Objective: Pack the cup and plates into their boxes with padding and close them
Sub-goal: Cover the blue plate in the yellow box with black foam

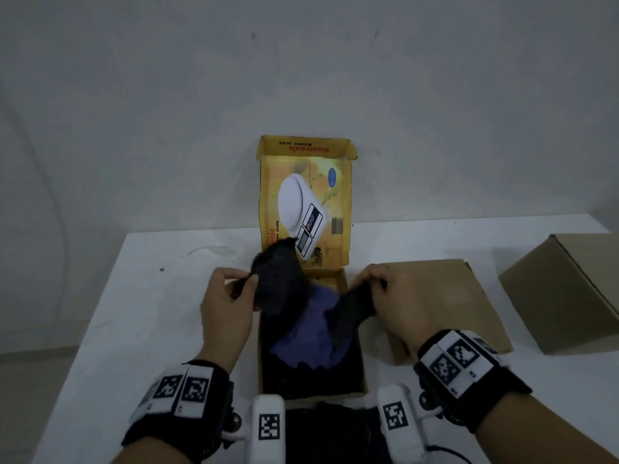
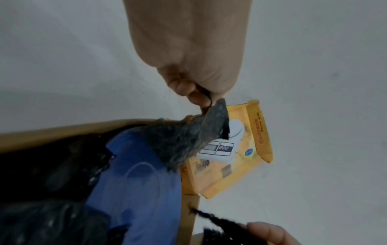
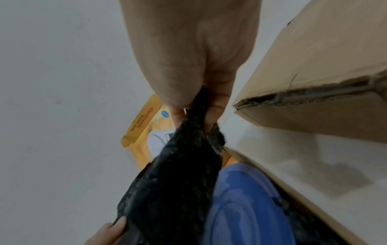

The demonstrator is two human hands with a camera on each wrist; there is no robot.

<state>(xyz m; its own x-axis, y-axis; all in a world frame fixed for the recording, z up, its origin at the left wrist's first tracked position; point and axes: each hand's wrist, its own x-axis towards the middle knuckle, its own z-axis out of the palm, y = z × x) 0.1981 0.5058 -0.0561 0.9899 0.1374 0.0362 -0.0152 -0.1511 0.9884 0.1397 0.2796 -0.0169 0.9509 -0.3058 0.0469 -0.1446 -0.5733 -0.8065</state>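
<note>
An open yellow kitchen-scale box (image 1: pixel 355 360) sits before me on the white table, its lid (image 1: pixel 306 199) standing up at the back. A blue plate (image 1: pixel 303 333) (image 2: pixel 134 182) (image 3: pixel 240 203) lies inside on black woolly padding cloth (image 1: pixel 278 283) (image 2: pixel 188 137) (image 3: pixel 178 174). My left hand (image 1: pixel 231 289) (image 2: pixel 201 99) pinches one corner of the cloth above the box's left rim. My right hand (image 1: pixel 385 289) (image 3: pixel 207 114) pinches another corner at the right rim. The cloth is lifted over the plate's far half and hides part of it.
A flat brown cardboard box (image 1: pixel 462 296) (image 3: pixel 314 82) lies just right of the yellow box. A taller closed brown box (image 1: pixel 569 293) stands at the table's right edge. More black cloth (image 1: pixel 335 437) hangs over the near table edge. A grey wall rises behind.
</note>
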